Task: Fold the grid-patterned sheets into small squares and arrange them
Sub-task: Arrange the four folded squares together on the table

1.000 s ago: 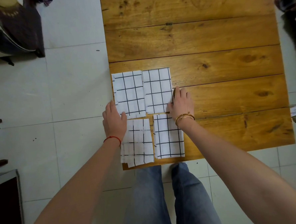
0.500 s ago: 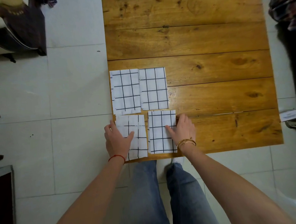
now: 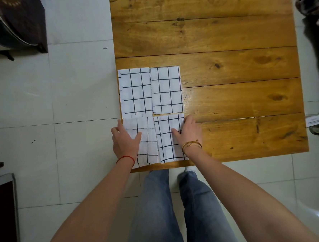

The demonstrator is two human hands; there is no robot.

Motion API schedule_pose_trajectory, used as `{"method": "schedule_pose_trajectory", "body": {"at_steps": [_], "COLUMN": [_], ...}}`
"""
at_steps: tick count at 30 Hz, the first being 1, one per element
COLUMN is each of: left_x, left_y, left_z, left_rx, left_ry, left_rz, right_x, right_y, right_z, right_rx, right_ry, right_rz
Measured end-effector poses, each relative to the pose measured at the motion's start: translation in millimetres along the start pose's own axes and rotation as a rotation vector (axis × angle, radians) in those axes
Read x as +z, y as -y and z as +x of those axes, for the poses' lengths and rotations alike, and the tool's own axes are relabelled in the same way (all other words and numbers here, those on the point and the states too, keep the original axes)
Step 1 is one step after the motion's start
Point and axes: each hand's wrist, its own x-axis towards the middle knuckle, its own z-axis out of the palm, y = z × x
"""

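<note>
Four folded white sheets with black grid lines lie in a two-by-two block at the near left corner of the wooden table (image 3: 224, 42). The far-left sheet (image 3: 135, 92) and far-right sheet (image 3: 166, 90) lie flat and untouched. My left hand (image 3: 125, 143) holds the left edge of the near-left sheet (image 3: 148, 140), thumb on top. My right hand (image 3: 189, 134) holds the right edge of the near-right sheet (image 3: 166, 137), thumb on top. The near pair touches the far pair, and its near edges reach the table's front edge.
White tiled floor surrounds the table. Dark furniture (image 3: 18, 23) stands at the far left and a cabinet (image 3: 3, 214) at the near left. Patterned cloth (image 3: 312, 1) hangs at the far right, with a paper label (image 3: 315, 120) below. My jeans-clad legs (image 3: 160, 214) stand below the table edge.
Both hands came back from the far pair of sheets to the near pair, then pushed the near pair forward until it met the far pair.
</note>
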Motion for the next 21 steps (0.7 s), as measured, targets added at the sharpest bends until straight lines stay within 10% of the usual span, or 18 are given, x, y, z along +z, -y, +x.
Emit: {"method": "schedule_pose_trajectory", "body": {"at_steps": [21], "left_x": [-15.0], "left_y": [0.7], "left_z": [17.2], "left_rx": [0.112], "left_ry": [-0.074], "left_rz": [0.04], "right_x": [-10.9], "right_y": [1.6], "right_z": [17.3], "right_rx": [-0.016], "right_ry": [-0.225], "right_rz": [0.062]}}
